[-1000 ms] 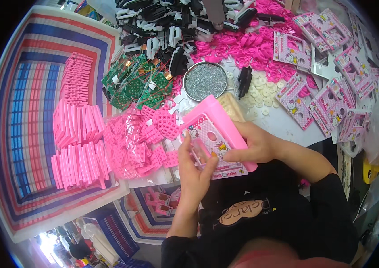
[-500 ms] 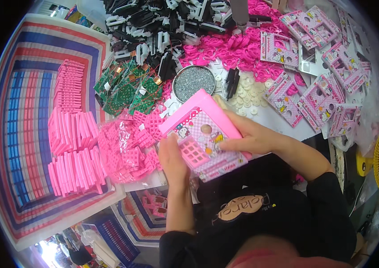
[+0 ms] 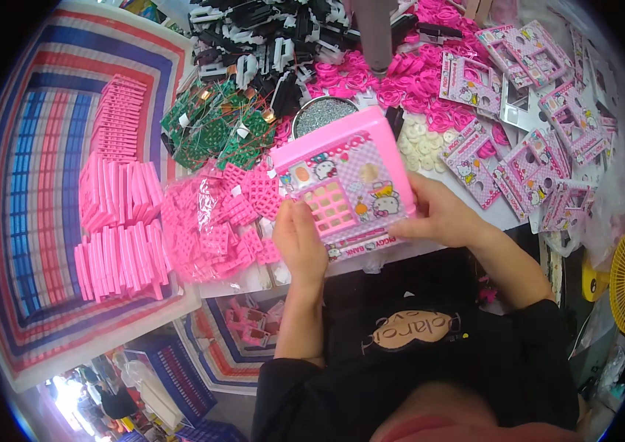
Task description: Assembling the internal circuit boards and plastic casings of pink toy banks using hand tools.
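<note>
Pink toy cash-box panel (image 3: 342,184) is gripped by 2 hands: left hand (image 3: 300,243) closed on its lower-left edge, right hand (image 3: 441,214) clasping its right edge; loose pink keypad grids (image 3: 213,221) lie left of it.

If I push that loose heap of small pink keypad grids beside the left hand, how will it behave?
The keypad grids would probably scatter and slide rather than move as one, since they lie loose and jumbled. Each looks thin, stiff, light plastic. Some sit under a clear plastic bag, likely slippery. The left hand rests beside them.
</note>
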Action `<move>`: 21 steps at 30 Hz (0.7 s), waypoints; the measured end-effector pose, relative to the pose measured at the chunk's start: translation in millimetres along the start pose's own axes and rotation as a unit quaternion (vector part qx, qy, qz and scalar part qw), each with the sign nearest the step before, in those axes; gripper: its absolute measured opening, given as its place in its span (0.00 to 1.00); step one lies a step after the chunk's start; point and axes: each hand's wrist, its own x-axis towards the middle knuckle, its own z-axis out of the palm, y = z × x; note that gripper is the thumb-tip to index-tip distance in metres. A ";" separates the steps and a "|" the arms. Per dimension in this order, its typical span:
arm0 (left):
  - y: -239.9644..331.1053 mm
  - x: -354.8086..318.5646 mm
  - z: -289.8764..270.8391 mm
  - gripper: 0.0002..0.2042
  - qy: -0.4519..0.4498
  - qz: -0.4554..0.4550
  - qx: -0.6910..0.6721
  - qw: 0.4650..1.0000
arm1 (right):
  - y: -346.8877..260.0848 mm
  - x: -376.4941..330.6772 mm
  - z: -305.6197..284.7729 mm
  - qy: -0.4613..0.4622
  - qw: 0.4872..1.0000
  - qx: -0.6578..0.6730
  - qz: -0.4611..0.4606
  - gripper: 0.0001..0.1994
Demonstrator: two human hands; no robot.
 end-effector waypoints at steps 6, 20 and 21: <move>18.0 4.4 -14.2 0.14 0.032 -0.131 -0.122 0.983 | 1.9 16.6 13.0 -0.025 0.992 0.066 0.101 0.36; -20.9 19.6 -62.6 0.20 0.079 -0.071 -0.094 0.990 | 6.8 43.2 50.7 -0.020 0.994 0.082 0.070 0.34; -23.3 20.5 -61.9 0.20 0.083 -0.077 -0.102 0.988 | 6.7 43.8 51.0 -0.023 0.994 0.086 0.068 0.34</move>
